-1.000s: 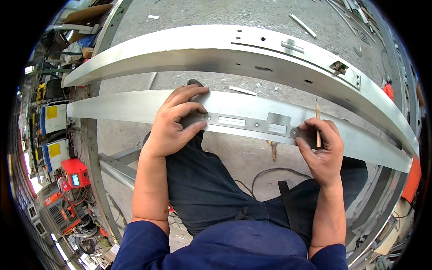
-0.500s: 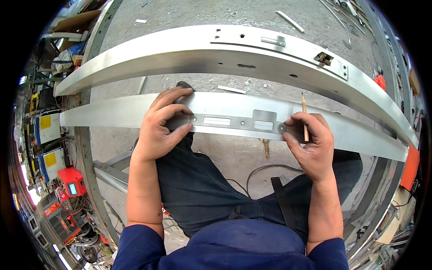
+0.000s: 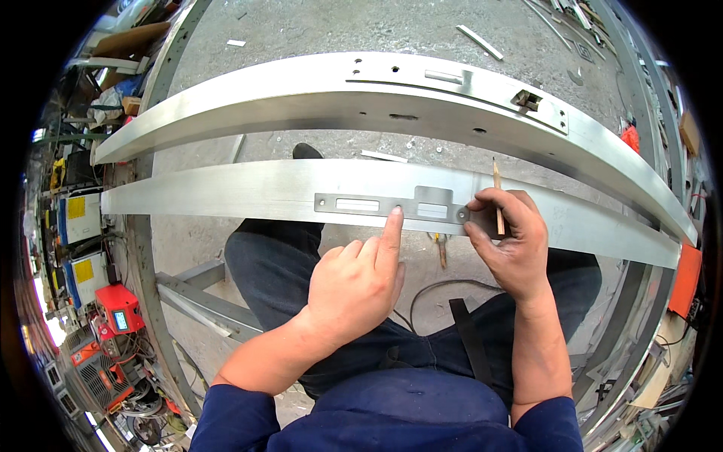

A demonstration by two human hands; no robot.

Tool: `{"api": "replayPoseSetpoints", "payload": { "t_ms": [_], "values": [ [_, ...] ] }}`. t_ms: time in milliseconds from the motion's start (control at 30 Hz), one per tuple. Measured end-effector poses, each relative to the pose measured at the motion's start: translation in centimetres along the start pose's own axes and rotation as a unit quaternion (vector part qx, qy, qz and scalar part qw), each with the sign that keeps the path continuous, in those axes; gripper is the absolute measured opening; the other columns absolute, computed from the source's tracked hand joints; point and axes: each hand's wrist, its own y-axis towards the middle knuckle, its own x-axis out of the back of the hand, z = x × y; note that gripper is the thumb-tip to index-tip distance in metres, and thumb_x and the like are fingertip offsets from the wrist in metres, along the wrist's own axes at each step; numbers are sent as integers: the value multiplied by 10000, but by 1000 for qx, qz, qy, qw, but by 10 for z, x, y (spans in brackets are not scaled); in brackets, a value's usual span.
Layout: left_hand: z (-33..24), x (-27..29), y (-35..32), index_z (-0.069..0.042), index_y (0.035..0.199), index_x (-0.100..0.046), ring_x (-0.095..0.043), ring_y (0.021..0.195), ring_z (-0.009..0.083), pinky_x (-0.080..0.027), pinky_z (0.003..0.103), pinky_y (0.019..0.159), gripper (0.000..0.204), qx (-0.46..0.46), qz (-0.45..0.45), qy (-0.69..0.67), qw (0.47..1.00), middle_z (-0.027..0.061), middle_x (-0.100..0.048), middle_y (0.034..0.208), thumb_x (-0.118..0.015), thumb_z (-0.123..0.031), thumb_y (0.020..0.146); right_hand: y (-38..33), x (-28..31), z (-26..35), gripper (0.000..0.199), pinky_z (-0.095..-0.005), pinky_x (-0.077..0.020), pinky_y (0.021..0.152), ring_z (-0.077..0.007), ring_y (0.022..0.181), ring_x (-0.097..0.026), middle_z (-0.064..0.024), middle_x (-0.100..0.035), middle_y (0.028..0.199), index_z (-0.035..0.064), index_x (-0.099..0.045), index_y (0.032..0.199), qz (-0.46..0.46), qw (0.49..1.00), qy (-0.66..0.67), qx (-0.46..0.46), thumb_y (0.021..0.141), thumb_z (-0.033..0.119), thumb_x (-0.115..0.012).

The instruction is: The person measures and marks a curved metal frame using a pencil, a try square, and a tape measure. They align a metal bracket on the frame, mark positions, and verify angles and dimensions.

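Note:
A long silvery metal bar (image 3: 226,184) lies crosswise over my legs. On it rests a flat grey strike plate (image 3: 385,203) with two rectangular slots, small screw holes and a raised tab on its far edge. My left hand (image 3: 352,282) points its index fingertip onto the plate's middle hole, the other fingers loosely curled and nothing held. At the plate's right end, the thumb and index finger of my right hand (image 3: 520,245) are bent against it. A wooden pencil (image 3: 497,179) is tucked between that hand's fingers, point away from me.
Beyond stands a second metal bar (image 3: 248,113) with a lock faceplate (image 3: 486,91) set in its edge. Metal frame rails (image 3: 143,264) flank both sides. At left is a red device with a display (image 3: 119,309). Offcuts (image 3: 480,42) and a cable (image 3: 444,283) lie on the floor.
My left hand has left the plate's left end and moved right, now pressing one fingertip at its middle. My right hand keeps its place on the plate with the pencil.

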Motion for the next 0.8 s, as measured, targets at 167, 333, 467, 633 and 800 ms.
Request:
{"api": "replayPoseSetpoints", "payload": {
  "t_ms": [167,333,467,633,800],
  "values": [
    [-2,-10,1,154,1571,-351,-632,657,221,-517,346,622,917,25,44,37,998,82,-609,809,-768,-162,818,0,2,-3,437,-303,-559,852,-178,947,-689,-73,-706,1043,22,-700,1179,9,1000,0,16,770,-77,-819],
    [-1,-19,1,160,1558,-379,-623,593,212,-519,344,583,881,22,60,84,994,65,-604,739,-729,-171,820,1,2,2,418,-353,-559,848,-238,961,-693,-63,-753,997,50,-717,1155,1,1000,-1,2,759,-21,-829],
    [2,-21,1,164,1535,-425,-596,524,193,-509,334,541,847,-2,41,116,992,28,-558,626,-692,-131,788,0,0,3,412,-371,-562,830,-262,959,-692,-59,-773,982,58,-723,1147,-6,1000,-4,-5,753,-3,-831],
    [4,-17,4,168,1526,-444,-568,477,162,-485,323,493,852,-27,56,146,987,6,-528,577,-667,-115,755,-1,-2,0,416,-347,-562,794,-241,929,-685,-58,-762,991,50,-721,1153,-11,1000,14,-21,756,-13,-826],
    [4,-23,1,170,1523,-449,-570,472,143,-486,311,490,848,-35,49,169,984,-3,-525,565,-662,-128,758,-5,-1,1,347,-317,-556,846,-194,975,-694,-68,-754,1025,44,-710,1225,-30,995,92,-25,887,-10,-769]
  ]
}}
